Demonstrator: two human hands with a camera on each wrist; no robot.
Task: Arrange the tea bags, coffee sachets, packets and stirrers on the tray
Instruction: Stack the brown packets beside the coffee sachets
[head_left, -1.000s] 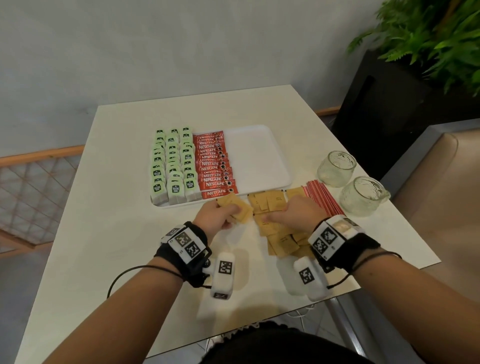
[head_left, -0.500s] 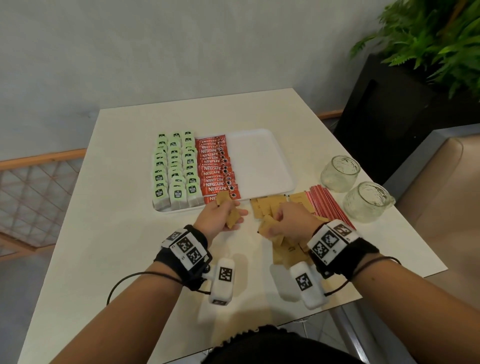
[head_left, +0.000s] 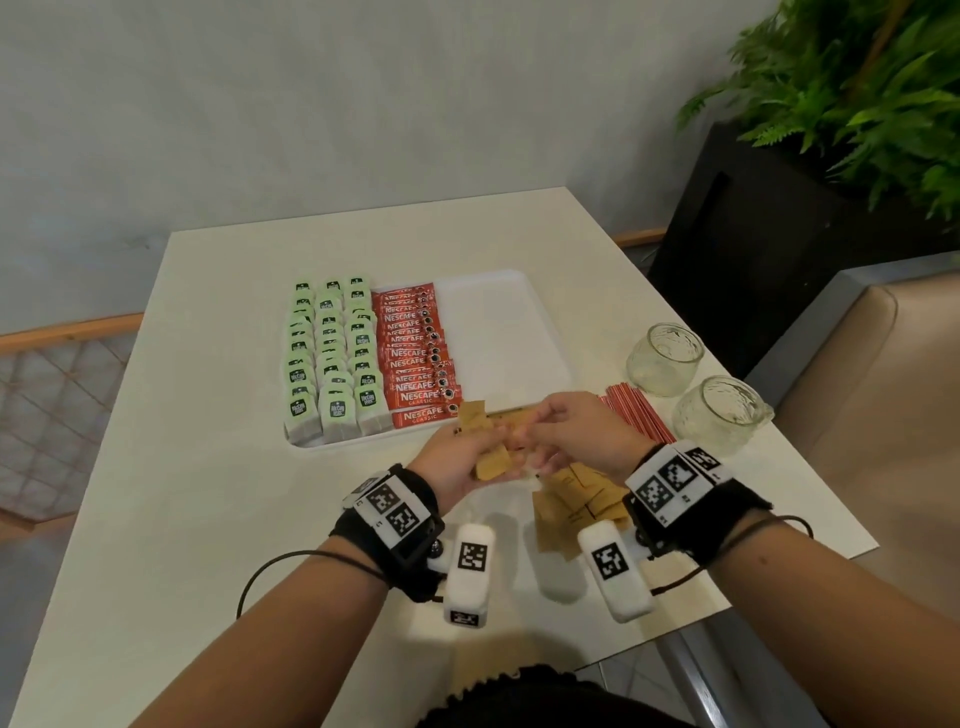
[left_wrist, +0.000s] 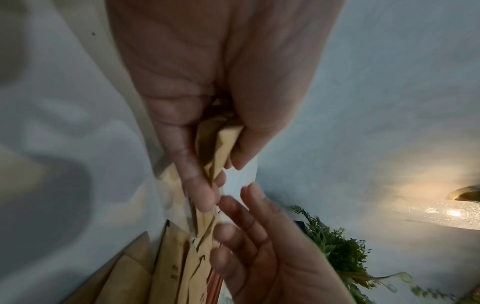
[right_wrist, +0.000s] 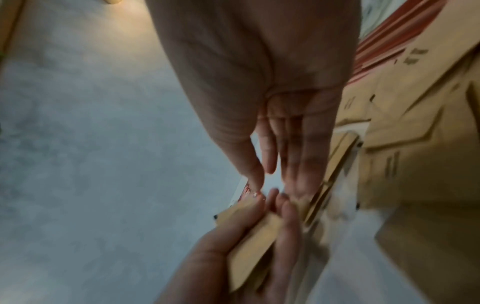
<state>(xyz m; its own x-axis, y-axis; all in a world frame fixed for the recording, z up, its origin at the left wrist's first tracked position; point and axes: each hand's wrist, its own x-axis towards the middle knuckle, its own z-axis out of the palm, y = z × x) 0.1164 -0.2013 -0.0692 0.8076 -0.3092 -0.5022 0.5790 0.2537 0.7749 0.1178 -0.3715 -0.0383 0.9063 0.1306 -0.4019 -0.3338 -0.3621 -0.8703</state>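
Note:
My left hand (head_left: 491, 441) grips a small stack of brown packets (head_left: 492, 464) just in front of the white tray (head_left: 498, 338); the left wrist view shows thumb and fingers curled round the stack (left_wrist: 221, 144). My right hand (head_left: 537, 428) meets it from the right, fingers straight, tips touching the stack (right_wrist: 252, 246), with nothing seen pinched. Green tea bags (head_left: 332, 358) fill the tray's left part in three rows. A column of red coffee sachets (head_left: 415, 358) lies beside them. More brown packets (head_left: 576, 499) lie loose on the table under my right wrist. Red stirrers (head_left: 634, 415) lie to their right.
Two empty glass jars (head_left: 665, 358) (head_left: 722, 415) stand right of the tray, near the table's right edge. The tray's right half is bare white. A dark planter (head_left: 753, 249) with a fern stands beyond the table's right side.
Both hands rose from the loose pile and came together. The right hand brought a packet over to the left hand's stack and its fingers have straightened.

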